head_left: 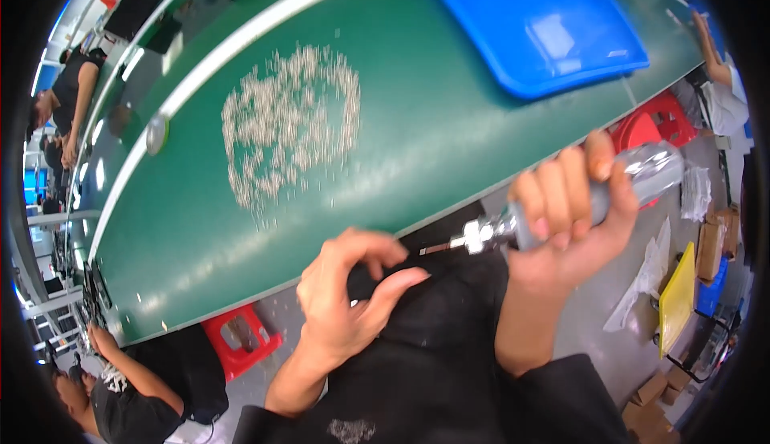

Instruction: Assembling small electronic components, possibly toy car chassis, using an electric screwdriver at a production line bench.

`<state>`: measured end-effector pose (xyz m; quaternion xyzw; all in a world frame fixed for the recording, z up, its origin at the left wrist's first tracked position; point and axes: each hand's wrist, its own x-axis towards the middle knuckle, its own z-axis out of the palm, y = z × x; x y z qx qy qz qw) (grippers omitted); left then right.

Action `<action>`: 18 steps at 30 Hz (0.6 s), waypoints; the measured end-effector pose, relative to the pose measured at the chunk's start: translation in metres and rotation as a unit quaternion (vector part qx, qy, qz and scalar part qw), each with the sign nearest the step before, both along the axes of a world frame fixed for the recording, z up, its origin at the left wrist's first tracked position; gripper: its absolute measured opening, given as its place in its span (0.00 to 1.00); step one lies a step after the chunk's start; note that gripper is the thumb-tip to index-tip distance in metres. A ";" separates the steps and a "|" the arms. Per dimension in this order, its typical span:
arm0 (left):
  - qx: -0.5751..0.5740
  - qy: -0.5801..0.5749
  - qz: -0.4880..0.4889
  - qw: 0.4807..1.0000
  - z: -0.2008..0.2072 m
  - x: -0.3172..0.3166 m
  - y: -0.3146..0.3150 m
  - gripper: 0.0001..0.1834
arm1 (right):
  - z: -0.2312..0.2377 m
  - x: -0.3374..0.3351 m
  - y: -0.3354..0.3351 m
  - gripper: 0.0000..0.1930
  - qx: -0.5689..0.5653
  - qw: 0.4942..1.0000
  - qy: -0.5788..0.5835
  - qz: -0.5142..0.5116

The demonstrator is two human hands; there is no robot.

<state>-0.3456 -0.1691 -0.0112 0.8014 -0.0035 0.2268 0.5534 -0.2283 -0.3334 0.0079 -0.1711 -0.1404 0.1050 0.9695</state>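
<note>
My right hand [573, 207] is wrapped round a grey, cylindrical hand tool [651, 170] whose rear looks covered in clear, shiny plastic. Its silver front end and thin brownish tip point left, toward my other hand. My left hand [353, 296] is open beside that tip, thumb and forefinger apart, with a blurred outline. Nothing shows between its fingers. Both hands are held over my dark clothing, just off the table's near edge. Beyond them, many small pale pieces [293, 115] lie scattered in a patch on the green table [417, 147].
A blue plastic tray [553, 35] lies at the far right of the table. Red stools [241, 340] stand below the near edge. Another person [132, 396] sits at lower left, and more people are farther off. A yellow panel [678, 300] and cardboard boxes [718, 235] stand at right.
</note>
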 end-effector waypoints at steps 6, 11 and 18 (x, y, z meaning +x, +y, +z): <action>0.176 -0.056 -0.039 0.982 0.042 0.040 0.036 0.11 | 0.005 0.005 0.004 0.10 0.002 0.998 0.049 -0.041; 0.288 -0.064 -0.094 0.951 0.053 0.134 0.064 0.05 | -0.010 0.022 0.014 0.08 -0.025 0.991 0.115 -0.071; 0.232 -0.008 -0.054 0.971 0.046 0.323 0.080 0.07 | -0.017 0.029 0.016 0.09 -0.032 0.987 0.153 -0.036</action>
